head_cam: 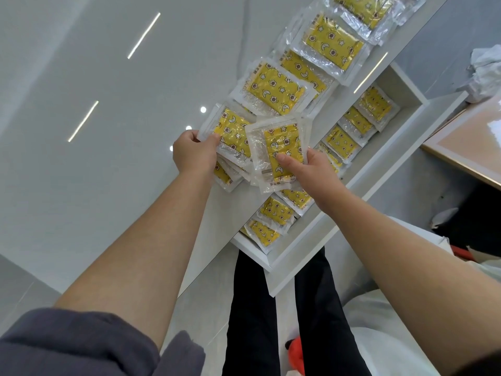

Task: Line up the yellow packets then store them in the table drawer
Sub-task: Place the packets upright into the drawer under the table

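The yellow packets sit in two places: an overlapping row (273, 89) runs along the near edge of the glossy white table (122, 158), and more of them (341, 142) lie in a line inside the open drawer (393, 156) just below that edge. At the near end of the tabletop row, the left hand (195, 150) pinches the corner of one packet (233, 128) that rests over a small heap of others; whether it is lifted clear of them cannot be told. Just beside it, the right hand (306, 169) grips another packet (279, 147), thumb pressed on its top face and fingers curled beneath, holding it above the table's edge and partly over the left-hand one. Both forearms are bare, with a grey sleeve (81, 343) pushed up on the left. Black trousers (252, 308) show below the drawer, an orange-red object (296, 354) lies by them, and a crumpled white bag (485, 71) sits far right.
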